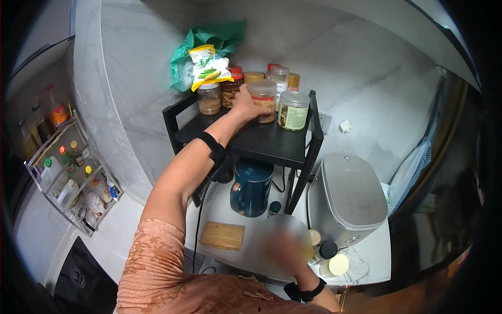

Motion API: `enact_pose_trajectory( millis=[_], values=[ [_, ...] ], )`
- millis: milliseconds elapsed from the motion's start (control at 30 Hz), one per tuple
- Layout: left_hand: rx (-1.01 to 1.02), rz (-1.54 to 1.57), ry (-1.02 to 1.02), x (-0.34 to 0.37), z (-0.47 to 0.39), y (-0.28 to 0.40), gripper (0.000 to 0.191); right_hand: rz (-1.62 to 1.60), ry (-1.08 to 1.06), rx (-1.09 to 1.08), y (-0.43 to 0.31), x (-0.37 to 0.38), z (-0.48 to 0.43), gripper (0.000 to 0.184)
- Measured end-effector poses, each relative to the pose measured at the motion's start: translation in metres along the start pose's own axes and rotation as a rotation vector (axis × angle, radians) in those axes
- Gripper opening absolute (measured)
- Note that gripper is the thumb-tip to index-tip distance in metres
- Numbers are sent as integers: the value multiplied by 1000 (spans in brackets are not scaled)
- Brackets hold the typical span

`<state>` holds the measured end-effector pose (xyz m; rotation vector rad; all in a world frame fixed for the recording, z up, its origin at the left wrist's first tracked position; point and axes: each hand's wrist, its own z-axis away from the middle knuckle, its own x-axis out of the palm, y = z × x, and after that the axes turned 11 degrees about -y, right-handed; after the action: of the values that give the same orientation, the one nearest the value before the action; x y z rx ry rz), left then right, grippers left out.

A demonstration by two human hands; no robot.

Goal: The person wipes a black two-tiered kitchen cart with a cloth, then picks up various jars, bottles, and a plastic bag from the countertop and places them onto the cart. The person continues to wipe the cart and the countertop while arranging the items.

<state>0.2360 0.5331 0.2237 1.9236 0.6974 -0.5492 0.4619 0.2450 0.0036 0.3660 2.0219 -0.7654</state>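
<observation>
My left hand (pixel 251 104) reaches up to the top of a black metal shelf rack (pixel 251 145) and has its thumb and fingers around a clear plastic jar (pixel 262 89) with a red label. The jar stands upright on the shelf. To its right is a jar with a pale green label (pixel 294 112); to its left, a red-lidded jar of nuts (pixel 228 96) and a jar of brown powder (pixel 209 100). My right hand (pixel 284 251) is low over the white countertop, beside several small jars. A blur covers it, so its fingers and anything in them are hidden.
Below the shelf stand a dark blue electric kettle (pixel 253 188) and a small dark-capped bottle (pixel 275 208). A brown paper packet (pixel 222 235) lies in front. At right is a grey rice cooker (pixel 353 196). Left, a wire rack (pixel 74 176) holds bottles. Bagged food (pixel 210 68) tops the shelf.
</observation>
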Motion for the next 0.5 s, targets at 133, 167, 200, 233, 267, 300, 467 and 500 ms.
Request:
enact_pose_trajectory(
  millis=[133, 167, 200, 233, 267, 300, 467, 500],
  values=[
    [-4, -29, 3, -17, 15, -4, 88, -187, 22, 17, -5, -9, 1, 29],
    [-2, -79, -37, -24, 14, -12, 81, -142, 12, 10, -4, -8, 1, 29],
    [0, -131, -72, -35, 12, -19, 73, -96, 2, -2, -3, -7, 0, 30],
    [2, -183, -107, -43, 11, -26, 66, -51, -7, -13, -2, -5, 0, 30],
    [57, -254, -7, -45, 20, -20, 53, -38, -16, -8, -2, -5, 3, 30],
    [33, -262, -43, -51, 25, -12, 54, -41, -21, -5, -1, -4, 2, 29],
    [-38, -436, -40, -77, 28, -6, 62, -158, 5, -10, 2, 4, -2, 28],
    [-81, -463, -48, -83, 27, -8, 62, -180, 12, -11, 4, 6, -3, 27]
  ],
)
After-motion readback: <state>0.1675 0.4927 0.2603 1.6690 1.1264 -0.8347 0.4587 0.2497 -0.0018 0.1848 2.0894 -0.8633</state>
